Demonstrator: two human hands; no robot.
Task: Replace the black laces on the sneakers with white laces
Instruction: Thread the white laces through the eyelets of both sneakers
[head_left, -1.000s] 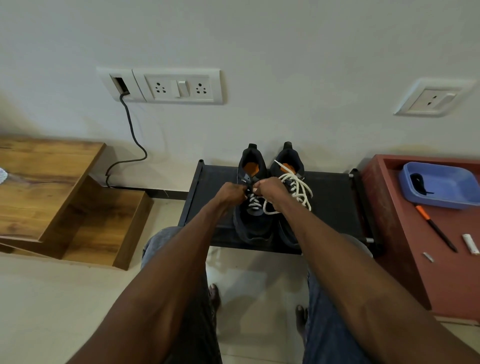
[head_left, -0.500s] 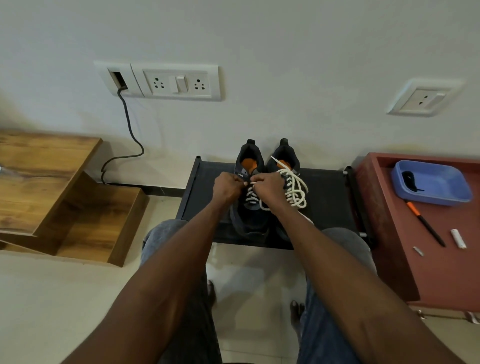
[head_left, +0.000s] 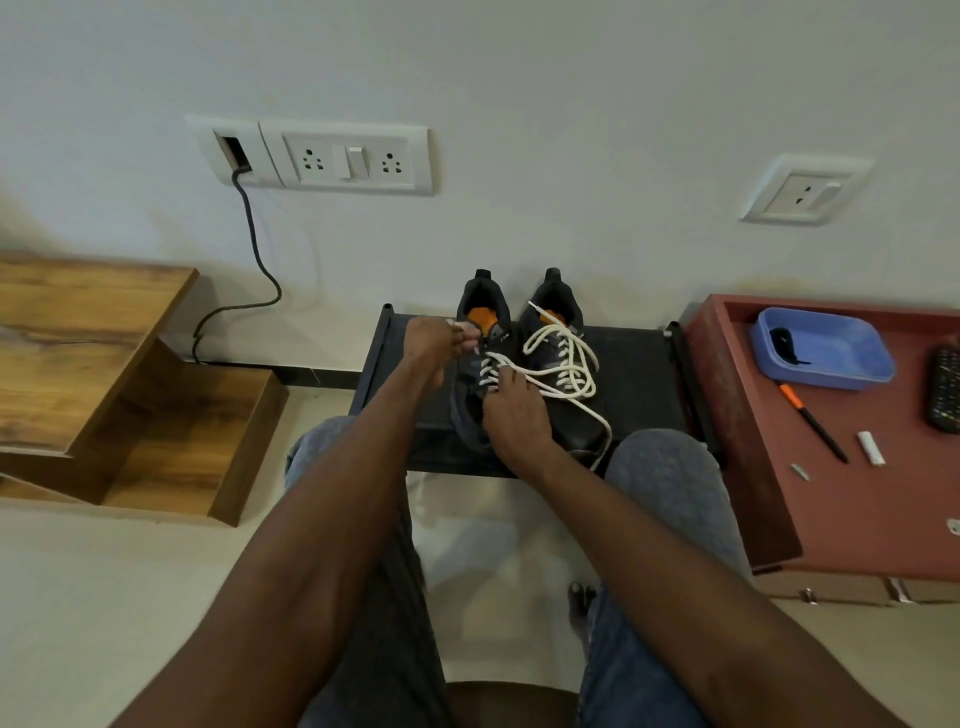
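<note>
Two dark sneakers stand side by side on a low black table (head_left: 634, 384) against the wall, heels to the far side. The left sneaker (head_left: 480, 374) carries a white lace (head_left: 488, 370) crossed up through most of its eyelets; the right sneaker (head_left: 558, 364) has its own white lace lying in loose, untied loops (head_left: 569, 358) over the tongue, one tail trailing toward the near right edge. No black lace shows on either shoe.

The left hand (head_left: 434, 340) sits at the far left side of the left sneaker's collar, its grip closed in a pinch on what looks like a lace end, though the tip is too small to be sure of. The right hand (head_left: 511, 410) lies over the near part of the same shoe, fingers bent down onto the crossings, with a strand running out from under it to the right. Whether it pinches that strand or only presses on it I cannot tell.

The step in hand seems to be finishing the top eyelets of the left shoe. To do it well, hold the shoe steady with the right hand, keep the lower crossings flat and evenly snug, and draw the pinched end straight through without twisting. Even up both tails before tying, and keep them apart from the neighbour's loose loops just beside.
</note>
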